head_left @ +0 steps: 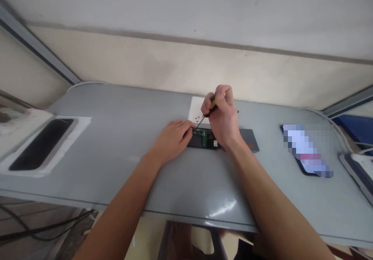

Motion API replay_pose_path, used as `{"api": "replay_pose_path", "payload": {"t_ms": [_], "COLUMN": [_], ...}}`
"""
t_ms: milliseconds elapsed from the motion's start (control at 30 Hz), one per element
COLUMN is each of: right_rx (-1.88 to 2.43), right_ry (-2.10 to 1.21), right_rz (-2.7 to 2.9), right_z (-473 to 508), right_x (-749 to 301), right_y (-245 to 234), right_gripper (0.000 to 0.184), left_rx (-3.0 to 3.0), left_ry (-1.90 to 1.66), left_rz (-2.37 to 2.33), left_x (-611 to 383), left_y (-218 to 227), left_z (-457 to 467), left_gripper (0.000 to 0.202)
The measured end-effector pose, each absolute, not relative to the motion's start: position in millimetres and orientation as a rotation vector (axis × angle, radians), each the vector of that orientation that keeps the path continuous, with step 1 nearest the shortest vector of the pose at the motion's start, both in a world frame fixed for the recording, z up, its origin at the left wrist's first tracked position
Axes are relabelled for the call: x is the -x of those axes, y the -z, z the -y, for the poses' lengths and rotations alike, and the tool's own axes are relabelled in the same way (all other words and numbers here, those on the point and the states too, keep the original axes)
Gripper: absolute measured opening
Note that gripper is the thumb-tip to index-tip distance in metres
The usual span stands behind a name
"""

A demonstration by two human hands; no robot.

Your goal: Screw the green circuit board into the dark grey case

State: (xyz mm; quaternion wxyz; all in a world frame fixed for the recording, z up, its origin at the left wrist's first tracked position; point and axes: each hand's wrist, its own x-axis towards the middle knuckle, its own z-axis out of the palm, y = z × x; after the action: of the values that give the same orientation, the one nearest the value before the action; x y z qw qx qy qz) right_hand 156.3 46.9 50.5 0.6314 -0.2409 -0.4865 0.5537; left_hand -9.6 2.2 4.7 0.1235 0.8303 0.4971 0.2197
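A long dark device lies opened on the table, with a green circuit board exposed inside. My left hand grips its left end, fingers bent over the edge near the board. In my right hand is a screwdriver with a black and yellow handle. Its thin shaft slants down to the left, and the tip meets the board's upper left corner close to my left fingertips. My right hand and wrist hide part of the device. Several small dark screws lie on white paper behind it.
On the grey table, a dark flat piece lies beside my right wrist. A phone with a lit, blurred screen is further right. At far left, a black slab rests on white sheets. A wall rises behind the table.
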Motion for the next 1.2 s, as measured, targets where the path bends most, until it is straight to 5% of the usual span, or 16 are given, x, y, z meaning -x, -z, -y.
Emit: {"api": "replay_pose_path", "payload": {"t_ms": [533,767,1067,1200], "right_rx": [0.562,0.548,0.581,0.559], "right_ry": [-1.309,-1.348,-1.316,-1.346], "right_rz": [1.095,1.023,1.091,1.128], "right_z": [-47.0,-54.9,-53.4,-52.1], "right_x": [-158.1,-159.0,-164.1,-159.3], "right_y": [-55.3,-52.8,-52.1,-52.4], "right_gripper": [0.036,0.049,0.031,0.044], "left_rx": [-2.411,-2.418,-2.417,-2.409], "left_ry": [-0.623,-0.606,-0.602,-0.608], "left_rz": [-1.461,-1.465,-1.484,-1.482], "left_x": [12.7,11.4,12.9,12.2], "left_y": [-5.2,-7.5,-6.6,-7.9], "left_z": [-3.8,-4.1,-6.5,-5.0], "left_gripper": [0.027,0.027,0.026,0.027]}}
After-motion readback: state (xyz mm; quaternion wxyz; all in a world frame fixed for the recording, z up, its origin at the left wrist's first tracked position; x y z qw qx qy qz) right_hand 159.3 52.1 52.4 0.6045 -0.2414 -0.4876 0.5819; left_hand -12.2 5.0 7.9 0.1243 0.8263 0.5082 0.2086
